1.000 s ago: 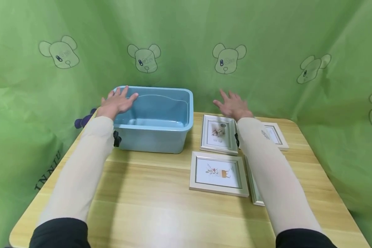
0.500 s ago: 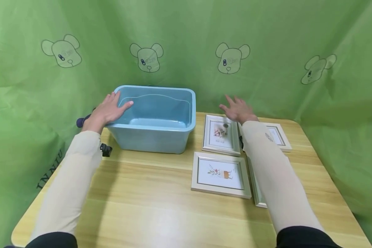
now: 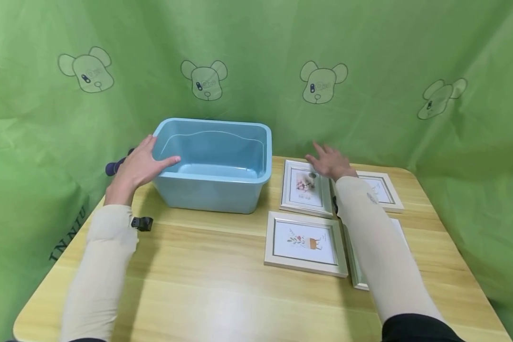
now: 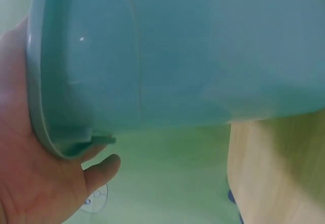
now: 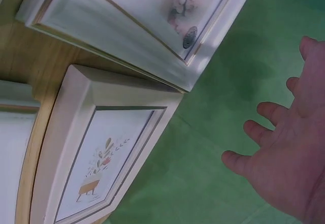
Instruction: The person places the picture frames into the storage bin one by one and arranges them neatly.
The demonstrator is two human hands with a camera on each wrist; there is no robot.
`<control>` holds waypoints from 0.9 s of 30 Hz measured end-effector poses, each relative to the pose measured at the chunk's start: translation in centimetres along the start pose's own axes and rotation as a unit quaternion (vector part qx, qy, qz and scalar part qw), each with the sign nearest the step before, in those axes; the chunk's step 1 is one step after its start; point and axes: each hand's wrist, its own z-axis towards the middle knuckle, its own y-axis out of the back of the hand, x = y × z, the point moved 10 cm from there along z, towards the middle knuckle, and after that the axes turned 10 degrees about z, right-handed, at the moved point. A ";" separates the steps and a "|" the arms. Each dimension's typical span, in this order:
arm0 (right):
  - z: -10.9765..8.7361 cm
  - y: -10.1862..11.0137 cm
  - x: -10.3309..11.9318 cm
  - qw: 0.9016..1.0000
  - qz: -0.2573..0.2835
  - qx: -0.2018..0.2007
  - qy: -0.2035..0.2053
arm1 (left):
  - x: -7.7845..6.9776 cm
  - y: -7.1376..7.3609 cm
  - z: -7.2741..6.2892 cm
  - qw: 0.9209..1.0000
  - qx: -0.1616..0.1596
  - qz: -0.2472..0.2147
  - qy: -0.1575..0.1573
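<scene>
A light blue plastic tub (image 3: 209,194) stands on the table's back left. My left hand (image 3: 138,166) is at the tub's left front corner, thumb stretched over the rim and fingers along the outside. In the left wrist view the tub's rim (image 4: 34,82) crosses in front of this hand (image 4: 38,176), fingertips showing below it. My right hand (image 3: 331,162) hovers with spread fingers over the back of the picture frames, near a silver frame with a flower picture (image 3: 305,187). The right wrist view shows this hand (image 5: 289,148) holding nothing, apart from the frames.
A frame with a leafy animal picture (image 3: 305,243) lies in front of the silver one. Other frames, including a white one (image 3: 380,190), lie partly under my right sleeve. A green curtain (image 3: 256,42) closes off the back. A purple object (image 3: 113,167) shows left of the tub.
My left hand has moved left and toward me, from over the tub's opening to its left front corner. My right hand has come slightly lower and nearer. The tub and frames keep their places.
</scene>
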 end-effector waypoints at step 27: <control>0.8 -3.0 -3.1 0.997 0.073 0.018 0.007 | 3.2 -1.7 -2.7 0.958 -0.052 -0.283 0.007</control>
